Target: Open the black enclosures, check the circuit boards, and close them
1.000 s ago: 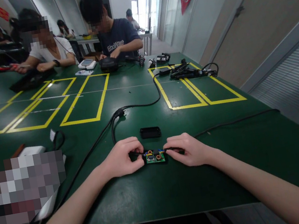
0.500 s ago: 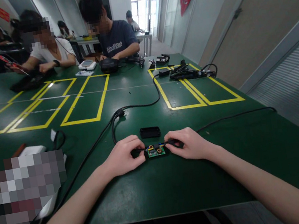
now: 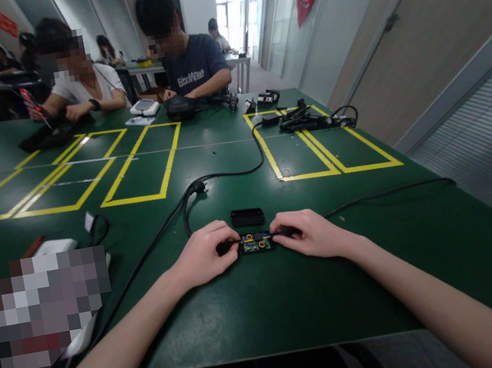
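Note:
A small green circuit board (image 3: 255, 244) with copper coils lies in a black casing half on the green table, between my two hands. My left hand (image 3: 206, 254) is closed, pinching the black cable end at the board's left side. My right hand (image 3: 313, 234) is closed too, pinching the black cable (image 3: 385, 192) that leaves the board's right side. A black casing lid (image 3: 246, 216) lies just beyond the board, apart from both hands.
A black power cord (image 3: 190, 194) loops across the table toward tools (image 3: 305, 117) at the far right. White items (image 3: 52, 247) lie at my left. Two people sit working at the far edge. Yellow tape rectangles (image 3: 142, 164) mark the table.
Both hands and the board have slid a little farther from me, toward the black lid. The person at the far left has raised a red tool.

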`<state>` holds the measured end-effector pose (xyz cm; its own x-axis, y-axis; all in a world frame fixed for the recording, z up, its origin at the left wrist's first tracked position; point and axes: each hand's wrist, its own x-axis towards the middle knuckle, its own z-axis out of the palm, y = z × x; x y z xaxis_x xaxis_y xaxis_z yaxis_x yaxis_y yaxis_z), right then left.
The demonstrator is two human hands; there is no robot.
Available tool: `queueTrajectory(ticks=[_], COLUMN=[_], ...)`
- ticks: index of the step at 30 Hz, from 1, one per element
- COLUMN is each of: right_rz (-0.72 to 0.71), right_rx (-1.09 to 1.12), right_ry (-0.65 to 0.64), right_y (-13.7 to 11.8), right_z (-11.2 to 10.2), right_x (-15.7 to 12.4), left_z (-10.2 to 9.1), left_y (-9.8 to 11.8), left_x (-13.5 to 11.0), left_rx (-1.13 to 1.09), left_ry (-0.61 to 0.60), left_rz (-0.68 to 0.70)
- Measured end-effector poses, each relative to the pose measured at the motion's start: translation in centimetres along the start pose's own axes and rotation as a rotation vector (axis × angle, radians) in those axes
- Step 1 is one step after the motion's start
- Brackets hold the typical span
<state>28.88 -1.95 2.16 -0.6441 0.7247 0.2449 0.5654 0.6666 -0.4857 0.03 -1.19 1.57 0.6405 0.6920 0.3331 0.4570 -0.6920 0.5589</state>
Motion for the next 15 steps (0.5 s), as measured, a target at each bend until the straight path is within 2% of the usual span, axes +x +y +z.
queueTrajectory(ticks=[9,15], right_rz=[-0.107,-0.178], right_rx=[-0.076,-0.153], right_ry=[-0.016,-0.018], right_y=[0.48,0.26], right_z=[0.11,0.11], right_x=[-0.13,0.03], left_z=[-0.06,-0.19], left_y=[-0.08,0.35], left_x=[-0.02,0.17], left_rx=[0.05,0.179], left_ry=[-0.016,-0.041], left_rz=[0.028,0.078])
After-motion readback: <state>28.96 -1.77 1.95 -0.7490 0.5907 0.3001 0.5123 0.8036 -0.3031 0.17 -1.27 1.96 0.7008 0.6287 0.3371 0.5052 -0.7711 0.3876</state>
